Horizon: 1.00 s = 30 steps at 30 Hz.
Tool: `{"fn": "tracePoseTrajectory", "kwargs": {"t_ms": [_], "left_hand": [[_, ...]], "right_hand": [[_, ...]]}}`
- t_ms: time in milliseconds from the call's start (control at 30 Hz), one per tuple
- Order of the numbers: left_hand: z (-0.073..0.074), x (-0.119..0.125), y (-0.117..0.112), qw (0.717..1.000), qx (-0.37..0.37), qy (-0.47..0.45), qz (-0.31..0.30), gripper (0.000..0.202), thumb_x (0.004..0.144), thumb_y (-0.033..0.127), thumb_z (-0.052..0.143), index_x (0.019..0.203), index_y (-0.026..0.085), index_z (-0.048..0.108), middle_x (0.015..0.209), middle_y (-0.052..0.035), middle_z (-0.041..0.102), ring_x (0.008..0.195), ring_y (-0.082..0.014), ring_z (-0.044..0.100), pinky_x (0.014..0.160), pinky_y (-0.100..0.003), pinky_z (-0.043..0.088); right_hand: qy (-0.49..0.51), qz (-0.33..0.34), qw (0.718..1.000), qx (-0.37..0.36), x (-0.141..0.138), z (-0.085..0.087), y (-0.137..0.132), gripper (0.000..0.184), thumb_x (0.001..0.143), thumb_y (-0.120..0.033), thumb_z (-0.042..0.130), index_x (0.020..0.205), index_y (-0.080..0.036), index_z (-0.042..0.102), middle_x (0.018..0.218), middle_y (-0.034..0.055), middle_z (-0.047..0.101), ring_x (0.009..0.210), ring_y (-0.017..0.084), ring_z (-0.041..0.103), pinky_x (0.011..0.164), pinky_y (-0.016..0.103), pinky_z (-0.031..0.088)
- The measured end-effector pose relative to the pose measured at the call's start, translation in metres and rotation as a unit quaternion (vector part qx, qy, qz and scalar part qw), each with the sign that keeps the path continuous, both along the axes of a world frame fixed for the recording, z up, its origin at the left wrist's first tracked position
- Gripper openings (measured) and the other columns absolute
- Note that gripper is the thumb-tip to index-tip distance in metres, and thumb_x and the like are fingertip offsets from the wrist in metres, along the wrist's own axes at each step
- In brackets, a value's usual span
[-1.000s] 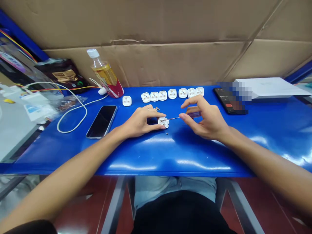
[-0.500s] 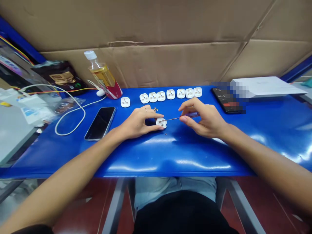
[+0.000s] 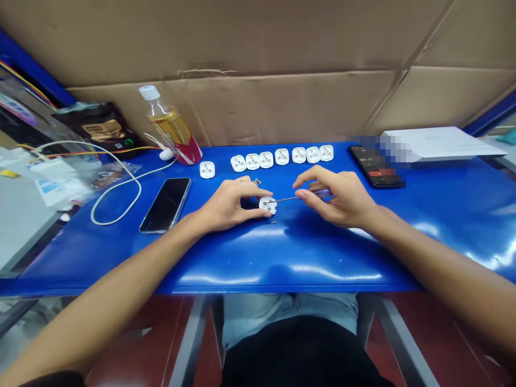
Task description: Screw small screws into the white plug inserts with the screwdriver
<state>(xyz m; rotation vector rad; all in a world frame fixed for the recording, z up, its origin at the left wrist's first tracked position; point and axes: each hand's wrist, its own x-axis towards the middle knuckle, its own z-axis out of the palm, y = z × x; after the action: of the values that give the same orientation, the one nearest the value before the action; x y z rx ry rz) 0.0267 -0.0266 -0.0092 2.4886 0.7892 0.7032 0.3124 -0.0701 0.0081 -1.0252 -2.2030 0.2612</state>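
Note:
My left hand pinches a small white plug part and holds it down on the blue table. My right hand grips a thin screwdriver with a purple handle; its metal tip touches the top of that part. A few tiny screws lie on the table just in front of the part, and more small metal bits lie behind my left fingers. A row of several similar white plug parts stands further back, with one more set apart to the left.
A black phone lies left of my left hand beside a white cable. A drink bottle stands at the back left. Another phone and a white box lie at the right. Cardboard walls the back.
My right hand's fingers have shifted slightly on the screwdriver handle, as if turning it. The left hand and the white part stay in place.

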Motion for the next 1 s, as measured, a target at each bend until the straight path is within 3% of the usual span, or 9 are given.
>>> {"fn": "tracePoseTrajectory", "kwargs": {"t_ms": [67,200,333,400,567,867,1000], "left_hand": [[0.0,0.001,-0.001,1.0,-0.007,-0.002,0.003,0.042,0.088,0.048,0.084,0.121,0.023,0.081,0.095,-0.0056,0.08,0.087,-0.0202,0.067,0.078,-0.032,0.051],[0.0,0.001,-0.001,1.0,-0.01,-0.001,0.006,0.042,0.089,0.048,0.084,0.122,0.022,0.081,0.094,-0.0057,0.08,0.086,-0.0197,0.066,0.077,-0.032,0.05],[-0.001,0.0,0.0,1.0,-0.009,-0.005,0.007,0.042,0.088,0.048,0.084,0.122,0.022,0.081,0.094,-0.0053,0.079,0.086,-0.0197,0.066,0.078,-0.032,0.05],[-0.001,0.0,0.0,1.0,-0.008,-0.005,0.007,0.042,0.088,0.048,0.084,0.121,0.022,0.081,0.094,-0.0054,0.079,0.087,-0.0199,0.066,0.079,-0.032,0.05],[0.001,0.0,0.0,1.0,-0.002,-0.002,-0.003,0.041,0.088,0.043,0.086,0.122,0.022,0.08,0.096,-0.0055,0.079,0.088,-0.0204,0.067,0.08,-0.031,0.05],[-0.001,0.001,-0.001,1.0,0.001,0.009,0.006,0.039,0.088,0.044,0.085,0.12,0.021,0.081,0.092,-0.0039,0.077,0.086,-0.0194,0.065,0.076,-0.03,0.047],[0.003,0.002,-0.002,1.0,-0.001,0.018,0.017,0.038,0.089,0.048,0.083,0.117,0.023,0.082,0.089,-0.0032,0.076,0.084,-0.0194,0.065,0.076,-0.03,0.046]], "right_hand": [[-0.002,0.006,1.0,-0.003,0.001,0.0,0.0,0.015,0.101,-0.037,0.064,0.11,-0.025,0.063,0.089,0.0024,0.078,0.074,0.021,0.078,0.06,0.029,0.054],[0.043,0.051,0.998,-0.009,0.0,0.0,0.0,0.023,0.097,-0.028,0.065,0.119,-0.025,0.057,0.102,0.0049,0.077,0.085,0.021,0.078,0.068,0.031,0.06],[0.014,0.005,1.0,-0.011,-0.003,0.001,-0.001,0.013,0.1,-0.035,0.065,0.106,-0.024,0.061,0.092,0.0036,0.077,0.076,0.02,0.078,0.056,0.028,0.053],[-0.001,0.009,1.0,-0.006,-0.002,0.002,-0.002,0.014,0.101,-0.038,0.064,0.102,-0.024,0.063,0.086,0.0022,0.076,0.072,0.02,0.076,0.06,0.03,0.053],[0.034,0.067,0.997,-0.022,0.0,0.008,0.0,0.006,0.098,-0.029,0.068,0.099,-0.024,0.064,0.092,0.0027,0.076,0.079,0.019,0.073,0.072,0.032,0.058],[0.093,0.028,0.985,-0.145,-0.006,0.009,-0.006,0.016,0.098,-0.035,0.071,0.091,-0.023,0.062,0.066,-0.0025,0.07,0.056,0.016,0.068,0.057,0.031,0.054],[0.127,0.007,0.977,-0.174,-0.013,0.006,-0.01,0.02,0.099,-0.038,0.071,0.089,-0.024,0.06,0.064,-0.0033,0.068,0.049,0.016,0.066,0.05,0.031,0.051]]}}
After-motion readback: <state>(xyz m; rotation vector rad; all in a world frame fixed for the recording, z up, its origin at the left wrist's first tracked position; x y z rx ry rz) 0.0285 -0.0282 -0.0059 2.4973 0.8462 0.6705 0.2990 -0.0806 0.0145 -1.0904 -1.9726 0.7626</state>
